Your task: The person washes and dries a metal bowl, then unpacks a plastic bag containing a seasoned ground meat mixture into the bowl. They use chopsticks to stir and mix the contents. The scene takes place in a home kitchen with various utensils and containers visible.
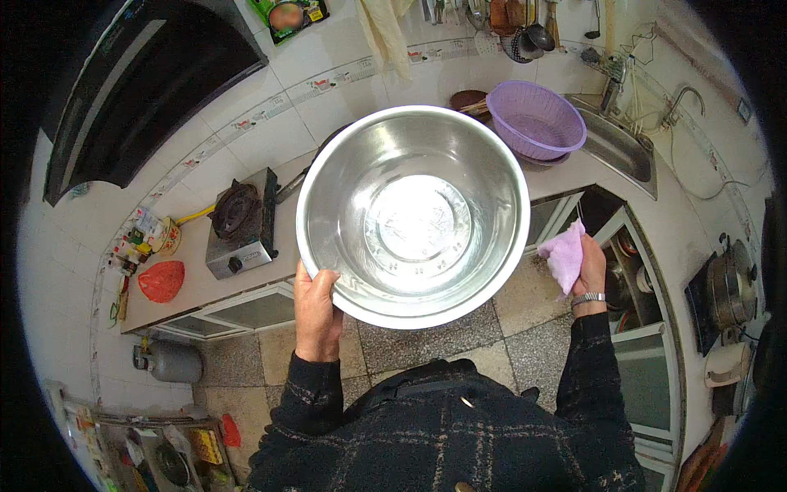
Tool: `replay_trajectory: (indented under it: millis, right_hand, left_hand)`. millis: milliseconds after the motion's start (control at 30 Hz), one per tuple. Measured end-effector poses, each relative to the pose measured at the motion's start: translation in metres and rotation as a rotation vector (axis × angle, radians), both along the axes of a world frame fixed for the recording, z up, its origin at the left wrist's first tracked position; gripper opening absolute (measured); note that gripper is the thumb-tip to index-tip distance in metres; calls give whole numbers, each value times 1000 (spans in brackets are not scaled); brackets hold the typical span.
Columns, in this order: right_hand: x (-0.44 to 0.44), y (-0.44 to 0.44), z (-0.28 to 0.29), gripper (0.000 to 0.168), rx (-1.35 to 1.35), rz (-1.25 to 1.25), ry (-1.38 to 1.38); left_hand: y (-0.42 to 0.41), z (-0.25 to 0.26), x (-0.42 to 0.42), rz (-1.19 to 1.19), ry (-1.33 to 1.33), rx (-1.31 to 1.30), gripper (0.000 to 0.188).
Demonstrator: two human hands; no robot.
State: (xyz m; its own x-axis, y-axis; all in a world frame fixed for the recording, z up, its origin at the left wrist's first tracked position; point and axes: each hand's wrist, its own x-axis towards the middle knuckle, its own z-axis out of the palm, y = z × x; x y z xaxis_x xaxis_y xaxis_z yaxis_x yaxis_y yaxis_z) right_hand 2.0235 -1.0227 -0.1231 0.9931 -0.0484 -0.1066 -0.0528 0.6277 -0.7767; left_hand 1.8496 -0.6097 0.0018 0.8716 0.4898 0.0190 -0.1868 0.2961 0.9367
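A large stainless steel basin (418, 221) is held up in the middle of the view, its inside facing me. My left hand (316, 310) grips its rim at the lower left, the thumb over the edge and the fingers hidden behind. To the right of the basin, apart from it, my right hand (590, 264) holds a bunched pink cloth (565, 261). A purple plastic colander basket (538, 120) sits on the counter behind the basin, beside the sink.
A gas stove (243, 227) and a red plastic bag (161, 281) are on the left counter (184, 313). The sink (615, 144) is at the back right. Below it, a cabinet door (642, 369) stands open near my right arm. A gas cylinder (172, 361) stands on the floor.
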Motion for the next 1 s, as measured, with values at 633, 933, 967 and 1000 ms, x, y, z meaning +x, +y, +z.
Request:
replay_trajectory:
  millis: [633, 933, 967, 1000]
  right_hand:
    - [52, 52, 122, 25, -174, -40, -622]
    - [129, 175, 282, 10, -999, -672, -1170]
    - [142, 191, 295, 10, -1022, -726, -1205]
    - [154, 205, 309, 10, -1028, -764, -1236]
  left_hand:
    - [21, 25, -4, 214, -92, 234, 43]
    - [121, 4, 47, 400, -212, 97, 40]
    - [129, 4, 54, 411, -226, 73, 40]
    - [135, 4, 58, 426, -178, 99, 40]
